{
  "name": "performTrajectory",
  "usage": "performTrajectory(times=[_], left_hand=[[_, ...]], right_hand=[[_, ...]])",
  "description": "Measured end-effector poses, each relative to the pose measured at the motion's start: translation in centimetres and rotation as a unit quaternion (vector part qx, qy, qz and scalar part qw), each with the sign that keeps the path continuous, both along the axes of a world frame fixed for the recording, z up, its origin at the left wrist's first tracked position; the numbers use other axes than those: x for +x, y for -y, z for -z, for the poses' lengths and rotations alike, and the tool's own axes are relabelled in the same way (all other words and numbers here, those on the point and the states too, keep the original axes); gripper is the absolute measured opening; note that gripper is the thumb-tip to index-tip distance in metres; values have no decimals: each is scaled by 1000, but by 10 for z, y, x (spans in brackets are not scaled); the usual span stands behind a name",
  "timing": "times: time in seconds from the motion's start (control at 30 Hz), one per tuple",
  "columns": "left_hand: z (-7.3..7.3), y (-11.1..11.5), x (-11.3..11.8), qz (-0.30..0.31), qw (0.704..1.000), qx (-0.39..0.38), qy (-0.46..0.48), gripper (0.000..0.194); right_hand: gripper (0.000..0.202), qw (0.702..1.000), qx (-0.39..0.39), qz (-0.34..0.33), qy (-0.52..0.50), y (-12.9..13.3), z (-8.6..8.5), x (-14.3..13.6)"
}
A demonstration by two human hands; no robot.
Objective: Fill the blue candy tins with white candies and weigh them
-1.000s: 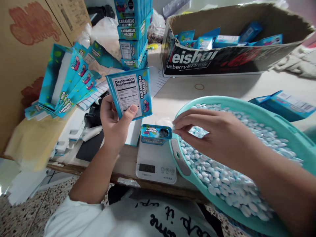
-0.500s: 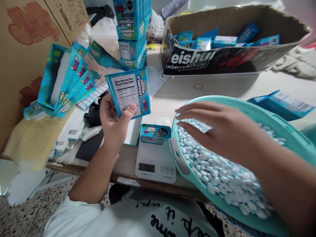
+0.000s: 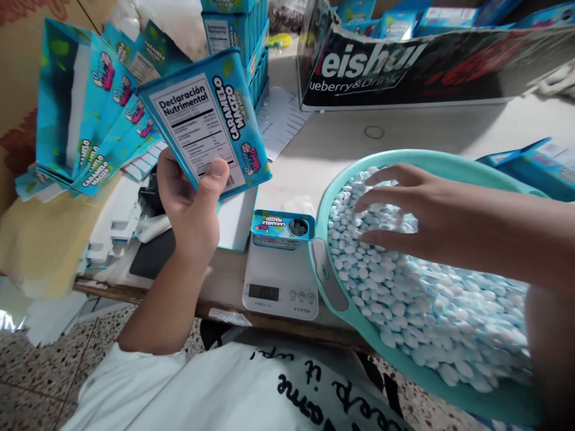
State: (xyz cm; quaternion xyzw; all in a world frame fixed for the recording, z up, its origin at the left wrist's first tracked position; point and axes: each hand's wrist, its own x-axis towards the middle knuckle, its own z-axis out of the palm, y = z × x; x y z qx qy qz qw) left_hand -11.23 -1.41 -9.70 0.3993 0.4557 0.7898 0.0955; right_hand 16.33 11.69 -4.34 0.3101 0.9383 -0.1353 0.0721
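Observation:
My left hand [image 3: 193, 203] grips a blue candy box [image 3: 206, 126], tilted, its nutrition label facing me and my thumb across the label. Over the candies at the left part of the teal tub, my right hand [image 3: 404, 200] hangs with its fingers spread and curved, nothing visible in it. White and pale blue candies [image 3: 390, 287] fill the teal tub [image 3: 330, 194]. Between my hands, a small blue box [image 3: 274, 226] with a dark round opening in its top rests on the white kitchen scale [image 3: 281, 275]. The digits on the scale's display are blurred.
A black carton [image 3: 404, 72] holding blue boxes stands at the back right. Stacked blue boxes [image 3: 229, 30] rise at the back centre. Fanned flat boxes [image 3: 103, 114] lie at the left. Another blue box [image 3: 543, 167] lies behind the tub. The table's front edge [image 3: 224, 308] runs below the scale.
My right hand has moved down and right, from the tub's left rim to over the candies. The box in my left hand is nearer the camera and further left. The view has shifted closer.

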Motion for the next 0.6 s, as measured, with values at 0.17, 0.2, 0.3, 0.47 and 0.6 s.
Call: performTrajectory(times=[0.17, 0.2, 0.3, 0.47, 0.6], left_hand=[[2, -2, 2, 4, 1000, 9, -9, 41], [3, -2, 2, 0, 1000, 1, -11, 41], [3, -1, 4, -3, 1000, -6, -10, 41], [3, 1, 5, 15, 1000, 4, -3, 39], [2, 2, 4, 9, 1000, 6, -18, 39]], right_hand=[[33, 998, -8, -53, -26, -5, -6, 5], [33, 998, -4, -59, -35, -6, -6, 6], [29, 995, 13, -79, -65, -7, -3, 7], [19, 984, 37, -129, -114, -10, 1, 6], [18, 982, 52, -138, -117, -10, 3, 5]])
